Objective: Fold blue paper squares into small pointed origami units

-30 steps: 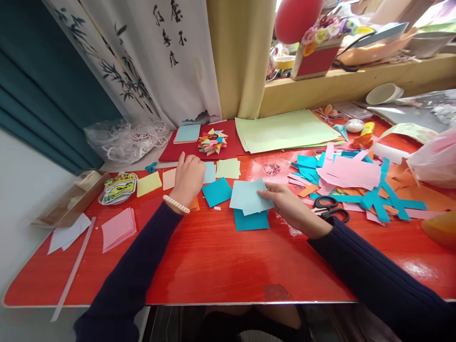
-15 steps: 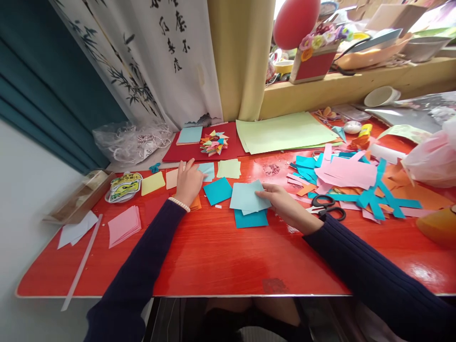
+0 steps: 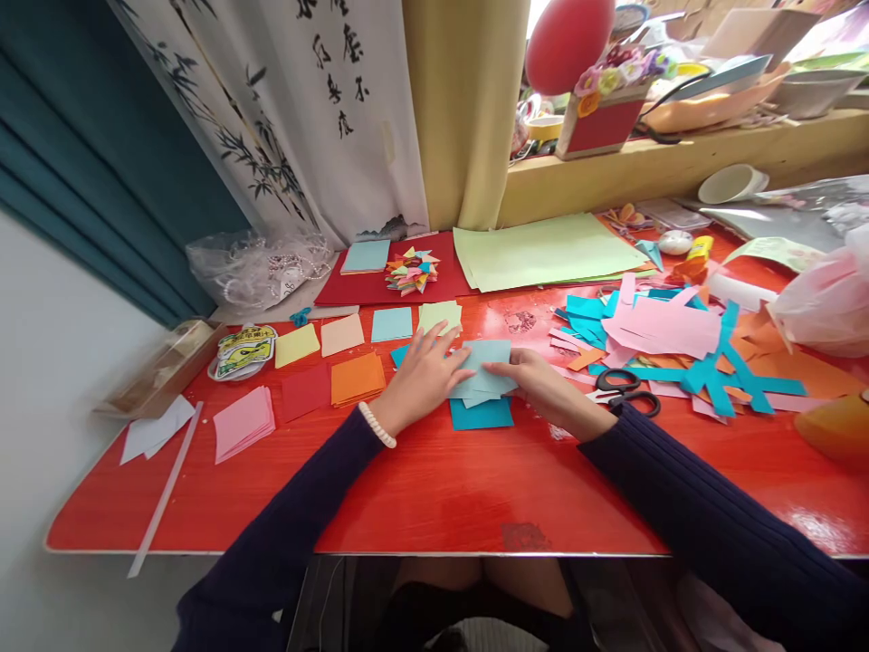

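My right hand pinches the right edge of some light blue paper squares. Fingers spread, my left hand lies at the left side of these squares, partly over a teal square. Another teal square shows below them on the table. Left of my hands are orange, red and pink squares. Behind these sit yellow, peach, light blue and pale green squares.
Black-handled scissors lie right of my right hand, beside a heap of paper scraps. Large green sheets and a folded paper ring are at the back. A white strip crosses the table's left edge.
My left hand has moved right, from the peach and light blue squares to the light blue paper in my right hand. The orange, peach and back light blue squares are now uncovered.
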A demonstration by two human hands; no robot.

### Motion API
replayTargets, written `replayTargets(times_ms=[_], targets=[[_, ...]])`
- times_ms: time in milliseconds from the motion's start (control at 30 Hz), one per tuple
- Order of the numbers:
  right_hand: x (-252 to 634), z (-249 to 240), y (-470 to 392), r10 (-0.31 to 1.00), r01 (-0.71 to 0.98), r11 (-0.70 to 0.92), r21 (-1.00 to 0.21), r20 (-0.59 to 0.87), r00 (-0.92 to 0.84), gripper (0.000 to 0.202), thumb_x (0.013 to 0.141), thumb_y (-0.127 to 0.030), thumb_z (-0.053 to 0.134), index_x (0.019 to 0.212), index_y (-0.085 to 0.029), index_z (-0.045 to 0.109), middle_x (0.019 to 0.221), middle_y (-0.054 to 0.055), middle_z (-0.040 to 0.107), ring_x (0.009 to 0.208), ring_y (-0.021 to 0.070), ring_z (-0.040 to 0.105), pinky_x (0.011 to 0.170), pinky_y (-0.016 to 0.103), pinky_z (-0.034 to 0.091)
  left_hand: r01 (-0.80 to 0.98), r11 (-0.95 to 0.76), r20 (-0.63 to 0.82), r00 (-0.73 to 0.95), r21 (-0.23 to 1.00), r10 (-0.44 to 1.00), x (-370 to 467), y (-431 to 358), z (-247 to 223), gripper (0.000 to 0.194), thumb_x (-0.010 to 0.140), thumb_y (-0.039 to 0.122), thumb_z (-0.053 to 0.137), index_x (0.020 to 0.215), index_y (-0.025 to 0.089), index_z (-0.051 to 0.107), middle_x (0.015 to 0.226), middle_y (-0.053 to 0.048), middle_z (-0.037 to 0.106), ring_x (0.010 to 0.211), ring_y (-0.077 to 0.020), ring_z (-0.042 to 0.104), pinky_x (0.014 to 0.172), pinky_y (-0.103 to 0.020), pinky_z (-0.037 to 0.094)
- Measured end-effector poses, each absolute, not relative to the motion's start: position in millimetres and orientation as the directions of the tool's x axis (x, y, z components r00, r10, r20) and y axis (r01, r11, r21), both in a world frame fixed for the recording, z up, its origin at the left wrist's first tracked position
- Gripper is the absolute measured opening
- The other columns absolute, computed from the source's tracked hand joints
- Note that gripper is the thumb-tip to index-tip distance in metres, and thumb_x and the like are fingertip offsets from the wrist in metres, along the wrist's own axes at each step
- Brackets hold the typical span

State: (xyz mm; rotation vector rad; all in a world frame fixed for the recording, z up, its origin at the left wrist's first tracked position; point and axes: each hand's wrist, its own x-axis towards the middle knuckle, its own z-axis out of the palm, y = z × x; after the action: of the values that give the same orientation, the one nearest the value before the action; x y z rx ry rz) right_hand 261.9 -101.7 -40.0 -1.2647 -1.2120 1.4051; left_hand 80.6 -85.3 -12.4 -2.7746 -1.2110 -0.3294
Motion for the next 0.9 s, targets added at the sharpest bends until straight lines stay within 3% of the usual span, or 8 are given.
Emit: replayTargets(times_ms=[100,167,300,400,533,633,800,900], targets=[[273.7,-40.1,-95.9,0.985,-0.018,-0.149,-0.989,-0.147,-0.093,0.021,0.07,-0.035,0.063,0.08,-0.016,0.061,0.072,0.005,0.063,0.06,0.015,0.056,0.055,0.028,0.046,0.769,-0.639,0.175,0.628,0.012,0.758,54.1,-75.9,-10.3,0.058,0.086,0.052,0.042,0.128,0.012,0.041,0.138,-0.016,0.037,0.131,-0.0287,0.028,0.107,-0.047,0.026],[281.6,-35.8,-92.7,0.989,-0.027,-0.146,-0.989,-0.145,-0.042,0.019,0.071,-0.032,0.063,0.082,-0.016,0.06,0.077,0.005,0.064,0.063,0.0149,0.057,0.055,0.027,0.046,0.773,-0.635,0.13,0.628,0.018,0.768,37.5,-71.0,-16.1,0.061,0.085,0.052,0.044,0.128,0.009,0.041,0.135,-0.017,0.041,0.128,-0.0292,0.034,0.107,-0.048,0.025],[289.5,-23.4,-91.3,0.986,-0.045,-0.164,-0.985,-0.166,0.036,0.012,0.072,-0.028,0.062,0.077,-0.019,0.057,0.078,0.004,0.062,0.064,0.0137,0.056,0.056,0.026,0.046,0.77,-0.637,0.089,0.633,0.033,0.769,23.2,-70.6,-28.1,0.05,0.088,0.047,0.043,0.121,0.01,0.049,0.13,-0.014,0.047,0.122,-0.0273,0.042,0.105,-0.046,0.029],[287.9,-18.2,-93.8,0.976,-0.047,-0.217,-0.975,-0.218,0.019,0.009,0.073,-0.027,0.062,0.072,-0.02,0.056,0.073,0.003,0.059,0.06,0.0132,0.054,0.053,0.026,0.045,0.763,-0.644,0.093,0.638,0.056,0.764,24.3,-73.7,-24.5,0.034,0.092,0.04,0.038,0.103,0.016,0.06,0.117,-0.007,0.059,0.111,-0.0221,0.052,0.096,-0.037,0.039],[282.7,-16.2,-98.4,0.95,-0.025,-0.306,-0.952,-0.304,-0.071,0.007,0.073,-0.025,0.06,0.07,-0.019,0.056,0.071,0.004,0.058,0.06,0.0135,0.053,0.052,0.027,0.044,0.799,-0.596,0.173,0.577,0.081,0.798,27.5,-77.4,-11.4,0.032,0.094,0.032,0.034,0.089,0.019,0.063,0.091,-0.002,0.068,0.084,-0.0172,0.063,0.075,-0.029,0.048],[279.3,-15.2,-101.3,0.926,-0.005,-0.349,-0.937,-0.344,-0.154,0.005,0.072,-0.023,0.058,0.072,-0.018,0.057,0.073,0.005,0.058,0.061,0.0138,0.053,0.054,0.027,0.044,0.836,-0.541,0.287,0.498,0.089,0.818,28.9,-79.8,-5.8,0.027,0.094,0.028,0.036,0.089,0.018,0.06,0.087,-0.002,0.066,0.079,-0.0169,0.063,0.069,-0.028,0.047],[274.6,-18.9,-104.2,0.913,0.011,-0.361,-0.933,-0.355,-0.198,0.015,0.075,-0.032,0.058,0.073,-0.018,0.054,0.072,0.003,0.054,0.06,0.0111,0.049,0.052,0.024,0.042,0.854,-0.516,0.467,0.431,0.067,0.773,36.8,-86.7,-12.1,0.024,0.095,0.023,0.031,0.097,0.013,0.053,0.102,-0.011,0.06,0.094,-0.0205,0.058,0.075,-0.033,0.047],[270.3,-21.5,-107.1,0.914,0.016,-0.338,-0.941,-0.332,-0.232,0.029,0.078,-0.046,0.053,0.074,-0.018,0.054,0.07,0.001,0.051,0.061,0.0109,0.049,0.054,0.024,0.043,0.788,-0.615,0.466,0.537,0.02,0.703,52.0,-96.4,-25.9,0.023,0.094,0.023,0.032,0.098,0.013,0.052,0.113,-0.013,0.056,0.101,-0.0201,0.056,0.08,-0.033,0.047]])
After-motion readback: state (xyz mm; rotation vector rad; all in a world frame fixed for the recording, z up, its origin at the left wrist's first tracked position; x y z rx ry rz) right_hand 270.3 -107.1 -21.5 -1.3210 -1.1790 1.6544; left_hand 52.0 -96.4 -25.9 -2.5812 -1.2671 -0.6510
